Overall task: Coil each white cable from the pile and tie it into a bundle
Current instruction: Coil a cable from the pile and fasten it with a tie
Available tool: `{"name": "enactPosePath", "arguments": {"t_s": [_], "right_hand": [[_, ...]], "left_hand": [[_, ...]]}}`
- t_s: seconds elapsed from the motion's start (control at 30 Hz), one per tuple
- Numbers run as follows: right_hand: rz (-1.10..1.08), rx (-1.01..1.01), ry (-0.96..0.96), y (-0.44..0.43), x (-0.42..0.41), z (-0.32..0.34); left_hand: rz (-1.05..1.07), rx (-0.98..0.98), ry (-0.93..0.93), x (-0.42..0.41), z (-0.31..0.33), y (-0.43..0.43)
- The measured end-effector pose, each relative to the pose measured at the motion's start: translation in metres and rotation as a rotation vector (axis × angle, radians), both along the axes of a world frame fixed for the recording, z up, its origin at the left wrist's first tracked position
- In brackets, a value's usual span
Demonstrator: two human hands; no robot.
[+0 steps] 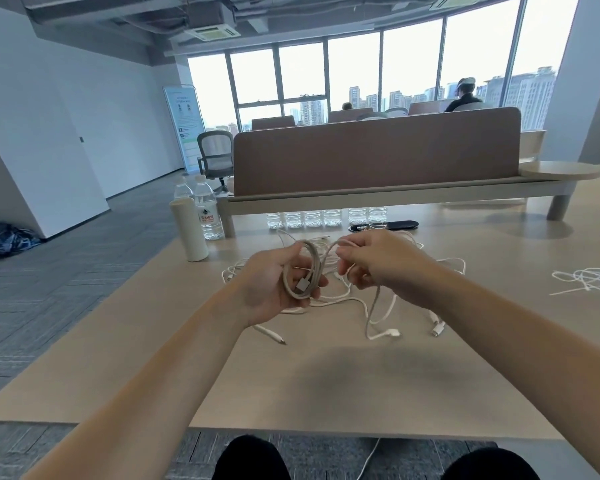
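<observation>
White cable coil (315,259): several loops gathered into a ring and held above the desk, just over the pile; a flat plug end lies across the loops near the palm.
Left hand (274,289): palm turned up, with fingers and thumb curled round the coil, gripping it.
Right hand (388,268): just beside the coil; thumb and fingertips pinch the strand that runs off the coil's top, and the other fingers are curled in.
Cable pile (352,301): loose white cables tangled on the desk beneath both hands, with several plug ends trailing toward the near edge.
Desk (326,382): pale wood top, carrying the pile about mid-way across.
Thin white strands (589,278): a small tangle on the desk far to the right, well apart from the pile.
Water bottles (207,209): two clear ones, upright at the far left corner, just behind a white flask (189,230).
Small bottles (323,218): a row beneath the shelf of the brown partition (374,150).
Black object (385,225): flat and dark, lying beyond the hands; what it is cannot be told.
</observation>
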State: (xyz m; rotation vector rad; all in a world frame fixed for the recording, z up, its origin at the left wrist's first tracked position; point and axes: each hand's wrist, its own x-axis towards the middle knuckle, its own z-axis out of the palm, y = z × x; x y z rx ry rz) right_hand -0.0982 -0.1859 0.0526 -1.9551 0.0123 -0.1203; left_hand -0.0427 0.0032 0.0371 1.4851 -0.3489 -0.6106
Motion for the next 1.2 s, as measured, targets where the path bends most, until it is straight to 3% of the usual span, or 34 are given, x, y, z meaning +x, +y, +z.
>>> {"name": "enactPosePath", "arguments": {"t_s": [0.1, 0.23, 0.6, 0.97, 1.2], "right_hand": [[0.057, 0.113, 0.051, -0.008, -0.007, -0.005], [-0.027, 0.212, 0.076, -0.021, -0.014, -0.012], [-0.227, 0.290, -0.123, 0.003, -0.002, -0.012], [-0.182, 0.112, -0.210, 0.029, 0.006, -0.015], [-0.067, -0.179, -0.249, 0.035, -0.002, -0.020]], "left_hand": [[0.032, -0.055, 0.041, 0.005, 0.002, 0.008], [0.043, -0.079, 0.056, 0.008, 0.001, 0.013], [0.081, -0.003, 0.024, -0.004, -0.005, -0.013], [0.006, -0.006, -0.025, -0.010, -0.007, -0.019], [0.060, -0.048, 0.037, -0.009, -0.008, -0.021]]}}
